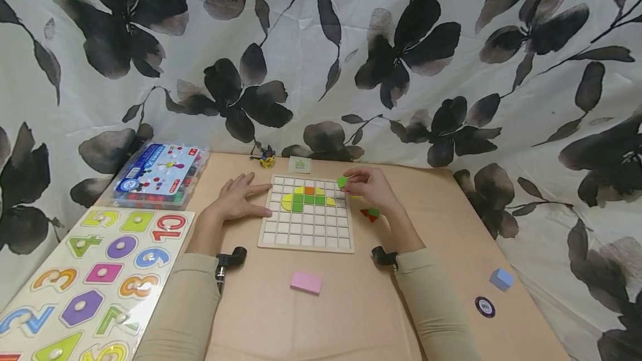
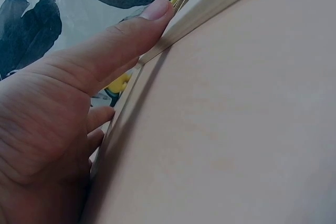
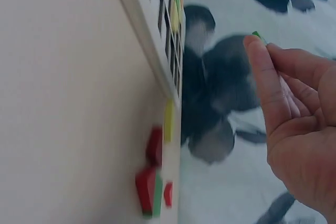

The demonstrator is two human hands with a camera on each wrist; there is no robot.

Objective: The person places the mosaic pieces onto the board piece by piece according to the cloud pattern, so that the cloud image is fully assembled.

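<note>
A white gridded board (image 1: 305,229) lies on the table, with green, yellow and orange tiles in its upper cells. My left hand (image 1: 243,198) has its fingers spread, with thumb and a finger at the board's left edge. In the left wrist view the thumb (image 2: 126,43) rests along the board's rim. Between thumb and fingertips, my right hand (image 1: 373,187) pinches a green square tile (image 1: 342,182) over the board's upper right corner. Only a sliver of that tile shows in the right wrist view. Red and green pieces (image 3: 149,190) and a yellow piece (image 3: 168,121) lie beside the board.
Behind the board are a small card (image 1: 299,165) and a yellow and blue toy (image 1: 264,156). On the left are a clear plastic case (image 1: 155,176) and a number puzzle board (image 1: 95,283). A pink block (image 1: 306,283), blue block (image 1: 501,279) and dark round chip (image 1: 485,307) lie nearer.
</note>
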